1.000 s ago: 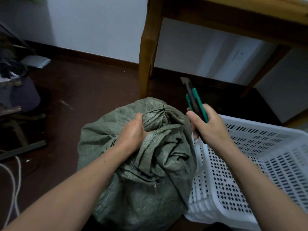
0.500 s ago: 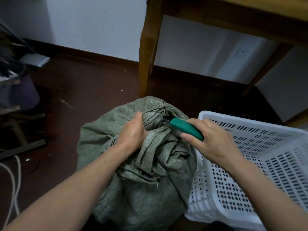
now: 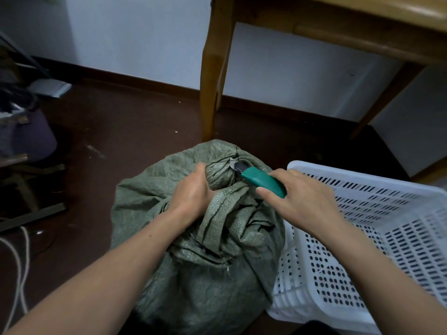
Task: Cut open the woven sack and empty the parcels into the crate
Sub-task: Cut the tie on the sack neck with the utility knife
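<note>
A full grey-green woven sack [image 3: 193, 274] stands on the dark floor, its neck bunched and tied with a thin black tie [image 3: 235, 155]. My left hand [image 3: 193, 192] grips the bunched neck just below the tie. My right hand [image 3: 300, 197] holds a green utility knife [image 3: 258, 181], whose blade tip rests against the tied neck. A white perforated plastic crate [image 3: 377, 228] sits right beside the sack, on its right. No parcels show; the sack hides them.
A wooden table leg [image 3: 212, 76] stands just behind the sack, with the tabletop [image 3: 362, 25] overhead at the right. Dark furniture [image 3: 26, 131] and white cords [image 3: 19, 267] lie at the left. White wall and dark skirting run across the back.
My right hand has swung the knife down from upright and brought its blade to the sack's tied neck. My left hand keeps its grip on the neck.
</note>
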